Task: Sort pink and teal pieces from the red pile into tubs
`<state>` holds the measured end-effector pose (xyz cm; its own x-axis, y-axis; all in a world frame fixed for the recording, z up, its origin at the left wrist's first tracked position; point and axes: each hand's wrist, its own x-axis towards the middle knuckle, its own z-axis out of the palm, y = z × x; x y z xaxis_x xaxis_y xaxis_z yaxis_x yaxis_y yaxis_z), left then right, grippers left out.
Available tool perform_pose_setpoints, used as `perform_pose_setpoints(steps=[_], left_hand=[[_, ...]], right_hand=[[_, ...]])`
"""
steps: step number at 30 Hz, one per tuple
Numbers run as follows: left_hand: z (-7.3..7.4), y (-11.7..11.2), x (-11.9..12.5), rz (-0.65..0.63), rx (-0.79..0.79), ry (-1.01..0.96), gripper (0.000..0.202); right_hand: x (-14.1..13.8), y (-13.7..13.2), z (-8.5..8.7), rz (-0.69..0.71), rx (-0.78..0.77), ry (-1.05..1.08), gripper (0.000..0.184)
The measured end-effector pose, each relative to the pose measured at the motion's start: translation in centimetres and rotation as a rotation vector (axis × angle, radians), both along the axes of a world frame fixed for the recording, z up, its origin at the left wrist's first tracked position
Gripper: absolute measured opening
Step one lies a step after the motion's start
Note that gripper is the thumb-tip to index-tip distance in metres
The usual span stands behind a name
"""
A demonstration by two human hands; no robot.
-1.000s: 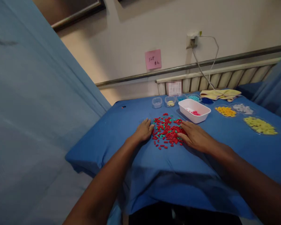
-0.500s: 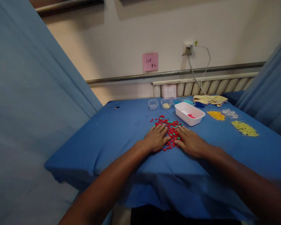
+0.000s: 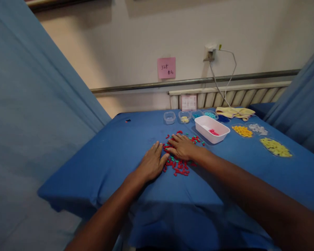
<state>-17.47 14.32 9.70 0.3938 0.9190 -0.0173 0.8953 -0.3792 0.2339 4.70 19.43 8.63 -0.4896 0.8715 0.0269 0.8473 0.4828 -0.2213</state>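
Observation:
A loose pile of small red pieces [image 3: 181, 168], with some green ones [image 3: 172, 159] mixed in, is spread on the blue cloth. My right hand [image 3: 182, 146] lies flat over the middle of the pile, fingers stretched to the left, and covers part of it. Along the pile's left edge rests my left hand [image 3: 152, 161], palm down, its thumb beside the red pieces. Neither hand grips anything. Just beyond the pile, to the right, stands a white plastic tub [image 3: 211, 134] with a few pinkish-red pieces inside.
Small clear containers [image 3: 169, 118] line the back, some with pale yellow or blue pieces. Dishes of orange [image 3: 242, 131], grey-white [image 3: 258, 129] and yellow-green pieces [image 3: 275, 147] sit at right. A yellow cloth [image 3: 234, 112] lies behind; curtains [image 3: 54, 87] hang at both sides.
My right hand has moved left from the pile's right edge onto its middle. My left hand has shifted left, off the pile to its edge. The pieces are spread somewhat differently.

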Motion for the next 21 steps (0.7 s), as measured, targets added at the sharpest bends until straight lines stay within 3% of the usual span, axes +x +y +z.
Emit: perform_pose_setpoints(steps=[4,8,11,14,16,18,21], left_hand=[[0.4,-1.4,1.8,-0.079,-0.058,0.024,0.098],[-0.4,-1.8,5.5,-0.100,-0.055,0.071,0.105],[-0.9,-0.6,7.5,-0.078,-0.026,0.084,0.100],[-0.8,2.0,7.8,-0.040,0.001,0.074,0.094],[-0.4,4.2,7.3,0.019,0.029,0.053,0.088],[0.1,6.5,6.5,0.086,0.047,0.001,0.083],[0.4,9.4,5.6,0.139,0.070,-0.068,0.078]], right_hand=[[3.1,0.4,0.1,-0.089,-0.007,0.015,0.071],[6.1,-2.1,-0.9,-0.043,-0.049,0.059,0.071],[7.5,-4.5,-1.3,0.068,-0.024,0.226,0.069],[9.5,-5.4,-0.6,0.083,0.150,0.450,0.059],[11.7,-5.0,0.1,-0.052,0.353,0.584,0.051],[14.3,-4.1,0.4,-0.273,0.564,0.681,0.047],[17.6,-2.8,-0.4,-0.578,0.671,0.738,0.052]])
